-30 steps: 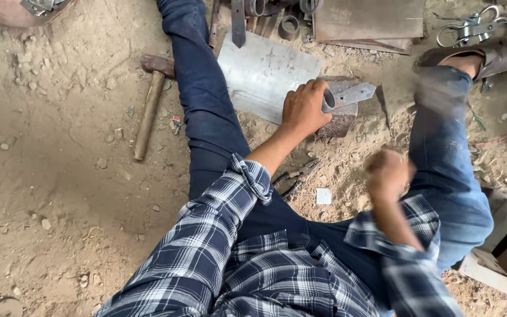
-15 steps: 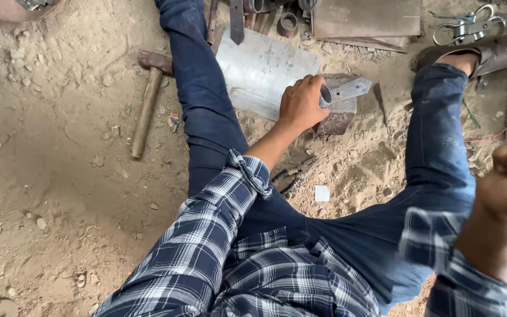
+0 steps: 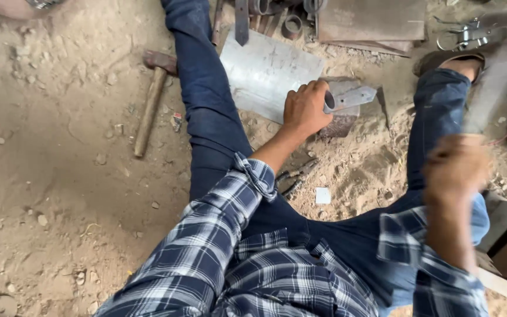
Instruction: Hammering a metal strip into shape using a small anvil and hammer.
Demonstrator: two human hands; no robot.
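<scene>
A bent metal piece (image 3: 347, 97) is pinned by the closed left hand (image 3: 305, 110); the right hand (image 3: 454, 167) is raised, gripping a blurred tool (image 3: 494, 85) — striking step judged; the next blow demands accuracy.

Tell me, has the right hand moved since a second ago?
Yes. The right hand has swung out rightward and up, past the right knee, away from the flat metal sheet.

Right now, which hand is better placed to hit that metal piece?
Probably the right hand: it is raised, gripping a blurred tool. The left hand is wrapped around the metal piece, steadying it on the block.
</scene>
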